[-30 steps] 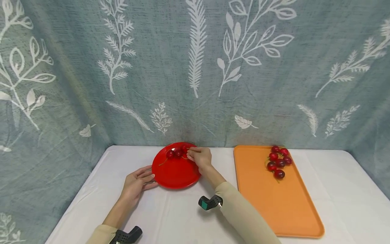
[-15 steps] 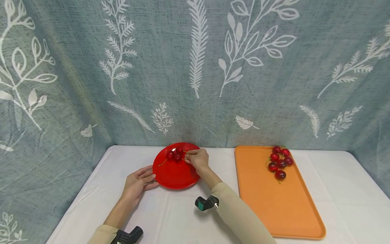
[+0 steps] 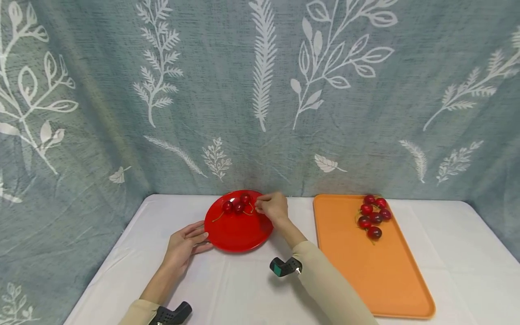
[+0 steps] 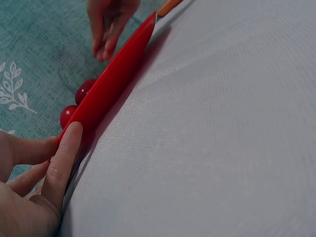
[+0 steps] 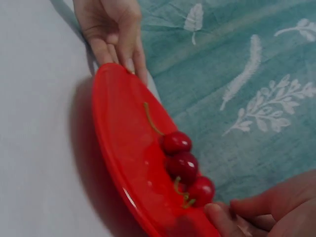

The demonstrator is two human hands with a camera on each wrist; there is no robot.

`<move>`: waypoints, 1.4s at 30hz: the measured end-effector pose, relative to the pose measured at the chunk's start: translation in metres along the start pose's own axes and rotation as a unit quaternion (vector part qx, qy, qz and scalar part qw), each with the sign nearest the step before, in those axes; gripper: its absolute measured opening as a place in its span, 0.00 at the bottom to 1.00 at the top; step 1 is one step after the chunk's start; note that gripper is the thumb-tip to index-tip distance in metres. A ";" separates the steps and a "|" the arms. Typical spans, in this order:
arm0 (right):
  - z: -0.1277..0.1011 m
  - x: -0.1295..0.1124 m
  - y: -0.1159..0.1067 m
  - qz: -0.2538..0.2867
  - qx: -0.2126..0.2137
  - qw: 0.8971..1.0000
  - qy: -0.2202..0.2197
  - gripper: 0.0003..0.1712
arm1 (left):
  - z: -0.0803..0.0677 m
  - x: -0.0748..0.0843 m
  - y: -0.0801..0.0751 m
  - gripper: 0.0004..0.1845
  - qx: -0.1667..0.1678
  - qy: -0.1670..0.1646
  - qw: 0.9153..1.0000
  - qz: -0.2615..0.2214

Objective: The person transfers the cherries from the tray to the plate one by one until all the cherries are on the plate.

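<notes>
Head view. One red plate (image 3: pixel 239 234), round, on the white bench (image 3: pixel 231 289), left of the middle. Left hand (image 3: pixel 181 246): at the plate's left rim, gripping it between thumb and fingers. Right hand (image 3: pixel 276 210): over the plate's right rim, fingers loosely bent and tips near together, holding nothing. Three cherries (image 3: pixel 239 208), stemmed, grouped on the plate's far side. One orange tray (image 3: pixel 361 275), well to the right, with further cherries (image 3: pixel 375 218) clustered in its far right part. Edges: plate and tray both sit close to the bench's far edge, before a leaf-patterned curtain (image 3: pixel 284 158). Room: a strip of bench between plate and tray, crossed by the right sleeve (image 3: pixel 325 280); a wider stretch on the plate's near side.

Left wrist view. Plate seen edge-on, rim tilted in the picture. One left digit against the outer wall, others at the rim. Right hand above the far part of the rim, fingers bent downward.

Right wrist view. Three cherries in a row, touching or nearly so. Right fingertips just beside the nearest cherry; contact with it or its stem is hard to judge in this dim view.
</notes>
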State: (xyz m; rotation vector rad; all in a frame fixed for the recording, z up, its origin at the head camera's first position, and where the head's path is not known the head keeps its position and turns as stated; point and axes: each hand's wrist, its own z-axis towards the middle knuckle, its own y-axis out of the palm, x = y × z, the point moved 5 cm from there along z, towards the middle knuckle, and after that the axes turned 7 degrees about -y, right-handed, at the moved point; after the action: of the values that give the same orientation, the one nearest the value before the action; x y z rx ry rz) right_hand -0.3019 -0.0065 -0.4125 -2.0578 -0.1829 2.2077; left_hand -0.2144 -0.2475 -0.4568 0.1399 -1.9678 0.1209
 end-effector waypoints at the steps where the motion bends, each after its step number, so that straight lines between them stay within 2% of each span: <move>1: -0.001 -0.003 -0.002 -0.010 -0.007 1.000 -0.011 0.08 | 0.000 0.000 0.000 0.28 0.001 0.000 1.000 -0.001; 5: -0.009 -0.016 -0.013 -0.051 -0.038 0.997 -0.045 0.08 | 0.000 0.000 -0.001 0.28 -0.002 0.002 1.000 0.001; 10: -0.018 -0.028 -0.031 -0.044 -0.064 0.995 -0.064 0.09 | 0.001 0.000 -0.001 0.28 -0.007 0.004 1.000 0.004; 21: -0.004 -0.040 -0.087 0.008 -0.038 0.999 -0.023 0.14 | 0.001 0.000 -0.002 0.28 0.002 -0.008 1.000 -0.001; 28: 0.000 -0.050 -0.117 -0.024 -0.044 0.998 -0.038 0.16 | 0.001 0.001 0.000 0.28 0.005 -0.008 1.000 0.006; 34: 0.002 -0.062 -0.151 -0.039 -0.047 0.998 -0.027 0.19 | 0.002 0.002 -0.001 0.27 0.007 -0.003 1.000 0.005; 40: 0.006 -0.069 -0.196 -0.098 -0.046 0.993 -0.045 0.22 | 0.003 0.001 -0.001 0.28 0.005 -0.003 1.000 -0.007; 42: 0.009 -0.066 -0.214 -0.102 -0.042 0.993 -0.047 0.24 | 0.003 0.001 -0.001 0.28 0.006 -0.003 1.000 -0.006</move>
State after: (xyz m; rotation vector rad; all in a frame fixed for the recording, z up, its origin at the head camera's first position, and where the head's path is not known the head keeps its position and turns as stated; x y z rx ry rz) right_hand -0.3054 0.1929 -0.3110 -1.8803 -0.4799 2.2069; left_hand -0.2176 -0.2489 -0.4566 0.1614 -1.9724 0.1246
